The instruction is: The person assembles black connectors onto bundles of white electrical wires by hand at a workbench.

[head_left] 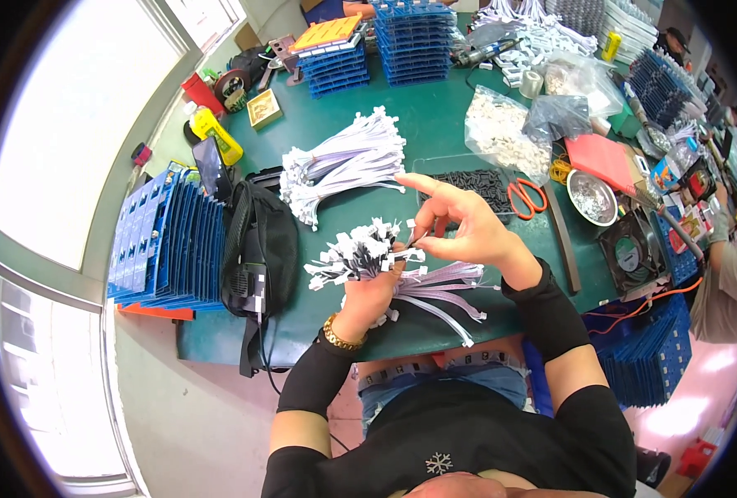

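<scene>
In my left hand [370,300], its fingers closed, is a bunch of flat white ribbon cables [439,286]. Their white and black connector ends [360,251] fan out above the fist, and the loose tails lie to the right over the table edge. My right hand [472,228] reaches in from the right with its index finger stretched out. Its thumb and another finger pinch at the end of one cable; the fingers partly hide that end. Beyond both hands lies a larger pile of white ribbon cables [352,158].
A clear tray of small black parts [476,183] sits behind my right hand, beside orange-handled scissors [527,199] and a metal bar [561,236]. To the left stand a black bag [260,245] and blue racks [169,241]. At right are a bowl [591,197] and a fan [634,253].
</scene>
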A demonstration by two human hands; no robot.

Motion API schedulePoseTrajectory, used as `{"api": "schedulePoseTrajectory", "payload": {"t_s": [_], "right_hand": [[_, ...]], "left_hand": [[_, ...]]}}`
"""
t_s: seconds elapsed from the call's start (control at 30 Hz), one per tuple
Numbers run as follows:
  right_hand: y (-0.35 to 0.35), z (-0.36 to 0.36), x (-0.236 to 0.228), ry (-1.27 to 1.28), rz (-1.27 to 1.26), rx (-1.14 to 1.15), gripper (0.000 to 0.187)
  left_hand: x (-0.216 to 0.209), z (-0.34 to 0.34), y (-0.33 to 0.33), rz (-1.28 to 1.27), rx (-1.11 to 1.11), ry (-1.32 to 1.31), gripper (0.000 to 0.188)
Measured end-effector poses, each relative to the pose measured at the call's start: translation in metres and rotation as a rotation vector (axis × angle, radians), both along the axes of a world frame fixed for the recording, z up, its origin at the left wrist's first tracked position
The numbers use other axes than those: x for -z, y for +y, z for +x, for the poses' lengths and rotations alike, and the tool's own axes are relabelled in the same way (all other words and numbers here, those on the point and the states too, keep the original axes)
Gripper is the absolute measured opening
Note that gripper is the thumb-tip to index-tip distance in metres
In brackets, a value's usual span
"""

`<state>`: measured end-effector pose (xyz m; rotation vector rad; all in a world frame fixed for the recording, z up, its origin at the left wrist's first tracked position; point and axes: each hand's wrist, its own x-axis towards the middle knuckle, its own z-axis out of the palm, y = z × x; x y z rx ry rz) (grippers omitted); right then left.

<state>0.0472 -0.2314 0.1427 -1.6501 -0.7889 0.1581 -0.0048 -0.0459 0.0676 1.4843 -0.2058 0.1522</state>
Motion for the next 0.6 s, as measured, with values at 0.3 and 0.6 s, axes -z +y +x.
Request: {"api": "schedulePoseTrajectory", "payload": {"t_s": [0.3, 0.6], "right_hand": [[0.000, 0.005, 0.011, 0.066, 0.049, -0.036, 0.051], [0.007, -0.006, 0.006, -0.038, 0.034, 0.045, 0.061]], "left_hand": [[0.007, 0.004, -0.002, 0.159, -0.058, -0.078, 0.012], [0.007, 0.010, 0.007, 0.009, 0.027, -0.007, 0.019]]}}
